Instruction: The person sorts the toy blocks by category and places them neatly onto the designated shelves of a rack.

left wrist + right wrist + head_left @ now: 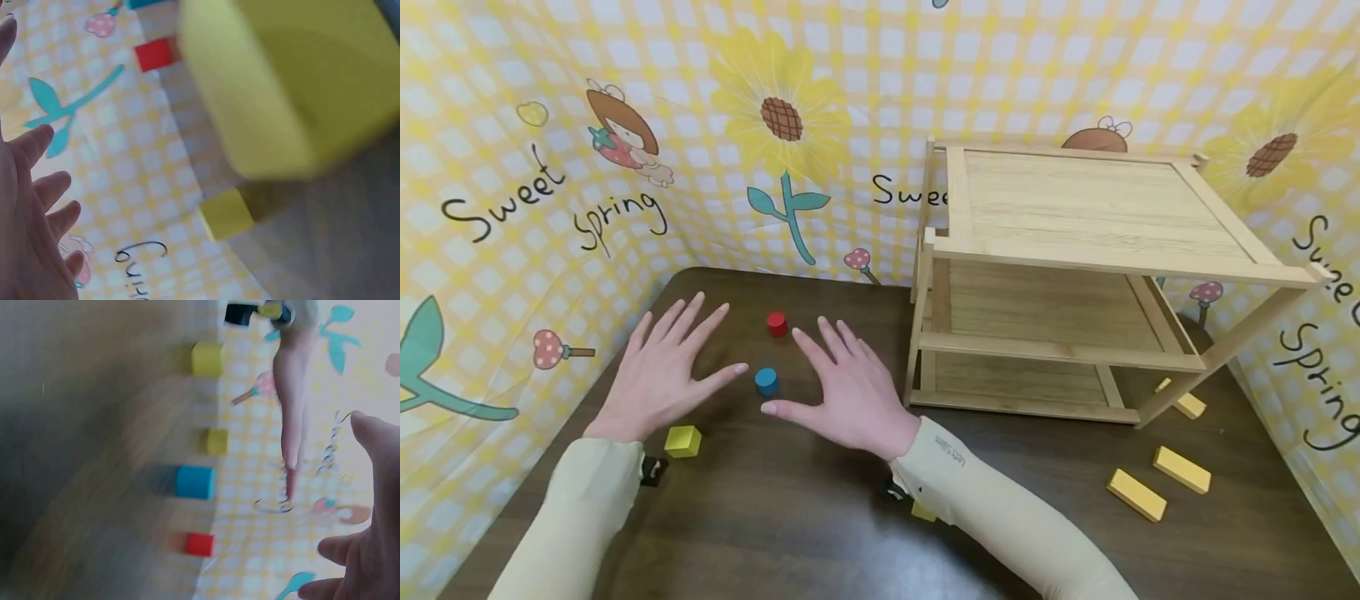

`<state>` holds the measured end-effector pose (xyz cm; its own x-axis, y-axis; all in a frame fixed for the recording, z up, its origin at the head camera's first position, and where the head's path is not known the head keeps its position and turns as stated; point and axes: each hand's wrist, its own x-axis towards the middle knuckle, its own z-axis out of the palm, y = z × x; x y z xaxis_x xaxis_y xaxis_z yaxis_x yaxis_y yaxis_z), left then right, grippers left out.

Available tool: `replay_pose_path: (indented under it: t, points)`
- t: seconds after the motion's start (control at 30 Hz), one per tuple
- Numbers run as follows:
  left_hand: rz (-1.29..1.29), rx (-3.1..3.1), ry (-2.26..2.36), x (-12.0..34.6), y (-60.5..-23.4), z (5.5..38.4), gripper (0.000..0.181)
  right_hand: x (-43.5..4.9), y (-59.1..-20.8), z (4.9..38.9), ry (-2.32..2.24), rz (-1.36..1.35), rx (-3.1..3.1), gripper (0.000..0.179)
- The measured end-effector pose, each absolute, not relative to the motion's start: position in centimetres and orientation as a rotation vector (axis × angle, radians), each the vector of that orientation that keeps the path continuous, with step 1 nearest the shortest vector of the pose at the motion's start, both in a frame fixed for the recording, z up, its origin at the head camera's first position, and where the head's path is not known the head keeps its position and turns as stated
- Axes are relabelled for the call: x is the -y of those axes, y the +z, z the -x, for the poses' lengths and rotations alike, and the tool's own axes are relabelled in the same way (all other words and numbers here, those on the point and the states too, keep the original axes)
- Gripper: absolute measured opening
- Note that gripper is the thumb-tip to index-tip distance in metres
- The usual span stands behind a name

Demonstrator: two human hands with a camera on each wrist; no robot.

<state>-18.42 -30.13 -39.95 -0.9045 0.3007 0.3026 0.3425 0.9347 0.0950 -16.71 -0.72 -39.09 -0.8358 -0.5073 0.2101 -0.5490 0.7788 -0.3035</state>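
My left hand (662,371) hovers over the left of the dark table, fingers spread and holding nothing. Facing it, my right hand (853,392) is likewise spread, with nothing in it. Between the two thumbs stands a blue cylinder (766,382), apart from both; a red cylinder (777,324) is farther back. Beside the left wrist lies a yellow cube (682,442), which looms large in the left wrist view. That view also has a second yellow cube (225,214), hidden in the head view. Another yellow block (924,511) peeks out from under the right sleeve, mostly covered.
A wooden shelf (1105,208) of three tiers stands at the back right. Near its front right leg lie several yellow oblong blocks (1137,495). A patterned cloth (700,208) rises behind the table (790,533) and at its sides.
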Motion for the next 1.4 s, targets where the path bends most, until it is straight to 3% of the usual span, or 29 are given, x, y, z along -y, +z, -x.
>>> replay_pose_path:
  t: [0.23, 0.47, 0.93, 1.4]
  points:
    - [0.496, 2.66, -0.456, 28.3, -37.9, 18.1, 0.075, -0.5, -38.2, 14.8, 0.573, -0.913, 2.779, 0.102]
    - [0.571, 2.545, -0.567, 26.2, -35.9, 17.7, 0.068, -3.0, -38.0, 13.9, 0.754, -0.906, 2.738, 0.089]
    - [0.636, 2.469, -0.712, 23.1, -34.6, 17.4, 0.076, -8.0, -36.4, 11.9, 0.9, -0.887, 2.517, 0.064]
    - [0.73, 2.418, -0.933, 18.5, -34.7, 18.7, 0.078, -11.3, -36.0, 11.4, 0.906, -0.86, 2.454, 0.055]
